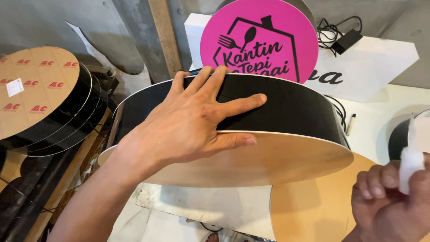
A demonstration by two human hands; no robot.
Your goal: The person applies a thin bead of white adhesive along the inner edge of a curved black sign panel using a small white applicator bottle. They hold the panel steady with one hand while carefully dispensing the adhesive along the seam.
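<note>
From the head view, a round sign drum stands on edge in the middle of the frame, its glossy black side band facing the camera and curving away to left and right. Its pale, paper-covered round face tips downward toward the viewer, so the drum's flat axis runs roughly up and away, while the visible band stretches left to right across the picture. It rests above the white worktop, near that worktop's front edge, with a second tan round panel just below and to the right of it.

The left hand lies flat on the black band, fingers spread and pointing right and upward, the thumb along the lower rim where band meets pale face. The palm presses on the band; nothing is enclosed. The forearm comes up from the lower left, wrist slightly bent back.

The right hand sits at the lower right corner, fingers curled tightly around a small white strip that sticks up from the fist, well apart from the drum.

Behind the drum a pink round sign stands upright against white cut shapes. A stack of black-edged discs with brown backing leans at the far left. A pen lies on the worktop to the right.
</note>
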